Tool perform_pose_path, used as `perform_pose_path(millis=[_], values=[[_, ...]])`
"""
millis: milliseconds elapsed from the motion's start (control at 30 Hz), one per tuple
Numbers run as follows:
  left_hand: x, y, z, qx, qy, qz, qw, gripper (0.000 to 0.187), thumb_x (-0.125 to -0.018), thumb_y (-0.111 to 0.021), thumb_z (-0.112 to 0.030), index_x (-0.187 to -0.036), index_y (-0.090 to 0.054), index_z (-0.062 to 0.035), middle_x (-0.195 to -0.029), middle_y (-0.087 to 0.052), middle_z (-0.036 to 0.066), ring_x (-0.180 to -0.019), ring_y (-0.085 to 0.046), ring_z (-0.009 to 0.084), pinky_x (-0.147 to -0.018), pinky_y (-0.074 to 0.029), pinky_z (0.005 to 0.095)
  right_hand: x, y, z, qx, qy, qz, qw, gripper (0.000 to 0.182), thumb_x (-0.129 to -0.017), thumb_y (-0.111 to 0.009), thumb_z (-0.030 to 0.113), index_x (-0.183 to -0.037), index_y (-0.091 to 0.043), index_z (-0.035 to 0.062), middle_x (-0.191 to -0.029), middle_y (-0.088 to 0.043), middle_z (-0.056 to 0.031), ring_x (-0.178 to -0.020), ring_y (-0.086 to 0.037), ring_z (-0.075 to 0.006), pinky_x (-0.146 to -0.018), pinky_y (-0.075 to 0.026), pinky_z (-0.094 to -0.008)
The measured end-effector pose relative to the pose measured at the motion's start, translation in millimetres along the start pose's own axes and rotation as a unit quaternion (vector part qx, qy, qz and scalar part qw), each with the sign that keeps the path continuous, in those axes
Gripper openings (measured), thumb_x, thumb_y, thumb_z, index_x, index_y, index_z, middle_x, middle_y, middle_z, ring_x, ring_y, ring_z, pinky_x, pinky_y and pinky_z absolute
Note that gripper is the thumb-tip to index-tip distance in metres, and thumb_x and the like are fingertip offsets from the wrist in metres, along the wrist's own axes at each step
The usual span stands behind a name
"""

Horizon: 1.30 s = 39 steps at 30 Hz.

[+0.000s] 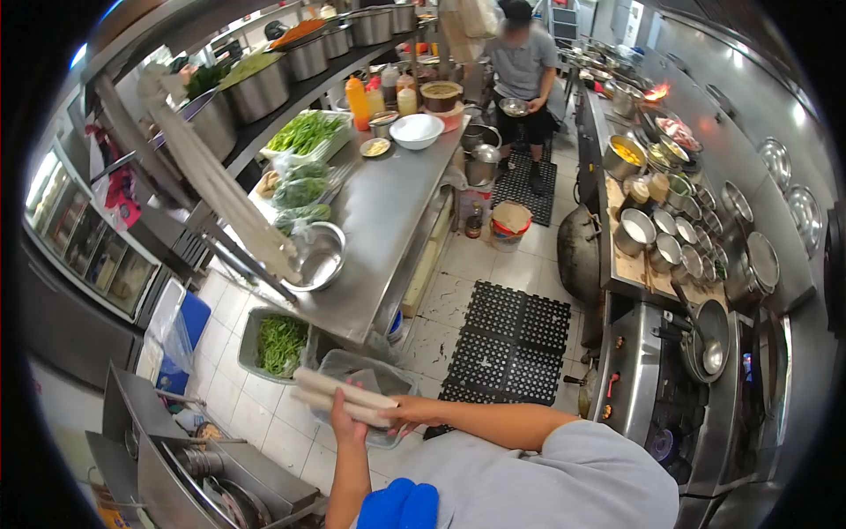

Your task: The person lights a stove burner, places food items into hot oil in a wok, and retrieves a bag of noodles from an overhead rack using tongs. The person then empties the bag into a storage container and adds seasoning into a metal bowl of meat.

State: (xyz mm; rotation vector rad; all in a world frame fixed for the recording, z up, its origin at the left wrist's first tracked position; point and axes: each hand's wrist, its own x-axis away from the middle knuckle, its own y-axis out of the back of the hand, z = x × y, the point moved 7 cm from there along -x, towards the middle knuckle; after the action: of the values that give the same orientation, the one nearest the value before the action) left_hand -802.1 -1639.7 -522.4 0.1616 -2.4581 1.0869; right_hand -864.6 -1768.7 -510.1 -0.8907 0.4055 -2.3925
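Two long, pale beige cylinders lie side by side in my hands; their exact kind cannot be told. My left hand is closed around them from below, near the middle. At their right end, my right hand grips them with bent fingers. Beneath the hands, a translucent plastic tub stands on the floor, partly hidden by the cylinders and my arms. Left of it is a grey bin holding green leafy vegetables.
A steel table ahead carries a metal bowl, bagged greens and sauce bottles. The stove with a wok runs along the right. Black mats cover part of the floor. A co-worker stands farther back holding a bowl.
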Motion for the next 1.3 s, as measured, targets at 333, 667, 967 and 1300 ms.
perform_pose_path(millis=[333,667,967,1300], values=[[2.8,-247.3,149.2,0.0,0.116,0.214,0.97,0.056,-0.087,-0.046,-0.031,-0.13,-0.03,0.0009,-0.121,-0.046,0.019,-0.116,-0.044,0.0333,-0.101,-0.032,0.0473,174.8,170.4,40.4,-0.102,0.251,-0.355,0.895,0.035,-0.088,-0.053,0.031,-0.11,-0.047,0.004,-0.091,-0.059,-0.0086,-0.077,-0.062,-0.017,-0.061,-0.054,-0.0308],[30.4,-369.6,281.4,0.039,0.264,0.348,0.899,0.064,-0.079,-0.05,-0.022,-0.132,-0.025,0.0031,-0.128,-0.04,0.022,-0.122,-0.037,0.0351,-0.104,-0.029,0.0481,308.5,248.7,31.3,-0.208,0.296,-0.425,0.83,0.033,-0.088,-0.054,0.023,-0.116,-0.046,0.0069,-0.103,-0.056,-0.0098,-0.082,-0.061,-0.0182,-0.06,-0.055,-0.0322],[51.0,-479.1,371.0,-0.073,0.338,0.461,0.817,0.061,-0.077,-0.051,-0.017,-0.131,-0.031,0.0025,-0.124,-0.046,0.018,-0.115,-0.045,0.0281,-0.101,-0.033,0.0402,367.6,297.6,43.3,-0.478,0.386,-0.456,0.644,0.054,-0.09,-0.03,0.054,-0.124,-0.043,0.0142,-0.118,-0.053,-0.0071,-0.102,-0.053,-0.0221,-0.076,-0.047,-0.0423],[121.4,-570.3,400.7,-0.12,0.289,0.681,0.662,0.052,-0.084,-0.051,-0.013,-0.131,-0.035,0.001,-0.126,-0.045,0.011,-0.115,-0.044,0.0191,-0.097,-0.034,0.0316,463.2,303.7,54.4,-0.498,0.433,-0.648,0.38,0.053,-0.081,-0.049,0.059,-0.113,-0.05,0.0166,-0.102,-0.057,0.0037,-0.082,-0.055,-0.0086,-0.051,-0.044,-0.0206]])
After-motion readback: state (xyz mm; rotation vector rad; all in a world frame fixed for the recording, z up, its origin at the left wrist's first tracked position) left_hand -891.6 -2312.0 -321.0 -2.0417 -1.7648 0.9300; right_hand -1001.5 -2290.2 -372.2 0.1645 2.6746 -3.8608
